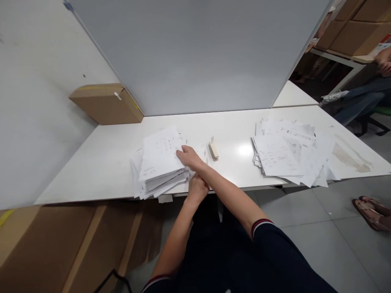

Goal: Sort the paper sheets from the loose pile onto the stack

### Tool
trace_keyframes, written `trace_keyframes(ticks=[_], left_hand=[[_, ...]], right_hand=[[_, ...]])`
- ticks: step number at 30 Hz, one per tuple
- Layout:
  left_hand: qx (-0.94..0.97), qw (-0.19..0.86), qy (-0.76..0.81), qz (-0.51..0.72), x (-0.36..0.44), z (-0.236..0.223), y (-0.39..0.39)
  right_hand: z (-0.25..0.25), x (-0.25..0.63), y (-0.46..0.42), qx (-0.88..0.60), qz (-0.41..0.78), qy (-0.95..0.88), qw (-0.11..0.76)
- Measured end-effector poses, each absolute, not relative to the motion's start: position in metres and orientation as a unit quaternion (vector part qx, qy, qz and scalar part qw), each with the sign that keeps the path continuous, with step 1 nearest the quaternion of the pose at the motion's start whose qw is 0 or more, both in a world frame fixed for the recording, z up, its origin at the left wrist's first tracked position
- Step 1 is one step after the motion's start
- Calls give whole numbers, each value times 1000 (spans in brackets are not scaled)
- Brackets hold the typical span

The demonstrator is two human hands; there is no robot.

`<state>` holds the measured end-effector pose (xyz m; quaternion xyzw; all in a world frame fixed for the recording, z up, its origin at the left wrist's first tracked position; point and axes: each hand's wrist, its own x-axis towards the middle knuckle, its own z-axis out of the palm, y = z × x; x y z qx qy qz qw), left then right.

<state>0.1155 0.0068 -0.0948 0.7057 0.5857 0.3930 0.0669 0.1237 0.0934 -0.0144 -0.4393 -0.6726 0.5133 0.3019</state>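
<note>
A tall, uneven stack of handwritten paper sheets [161, 154] lies on the left half of the white table. My right hand [190, 158] is at the stack's right edge, its thumb over the top sheets and its other fingers mostly hidden; it appears to pinch the paper. Just below it, at the table's front edge, my left hand [198, 188] is closed with curled fingers, partly behind my right forearm. Whether it holds anything is hidden. A cream stapler [214, 150] lies on the table to the right of my right hand, touched by neither hand.
Another loose, fanned pile of papers [284, 154] covers the right part of the white table [100, 162]. A cardboard box [106, 106] stands at the back left, against a grey partition [201, 57]. Large cartons [61, 248] sit below left. Other people's legs [363, 97] show at right.
</note>
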Motion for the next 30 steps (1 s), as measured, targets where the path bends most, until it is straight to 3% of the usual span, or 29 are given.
trace_keyframes(ticks=[4,6,8,10,12,15,21,30], left_hand=[[689,-38,544,477,78,-86,-37],[568,-157,616,523,49,-76,-43],[412,-206,742,486,18,-63,-39],[344,-145,841,392,-12,-53,-31],[271,-12,907,322,-36,-47,-21],[248,116,915,298,-58,-48,-6],[321,131,868,354,-76,-48,30],[332,65,891,302,-99,-59,49]], right_hand=[[-19,129,93,-473,403,-756,205],[-27,138,88,-502,356,-759,214],[-38,146,82,-514,350,-745,242],[-50,150,75,-504,372,-732,267],[-59,150,68,-487,397,-724,285],[-66,145,61,-467,433,-711,298],[-71,132,59,-437,479,-696,308],[-67,128,53,-455,505,-666,307]])
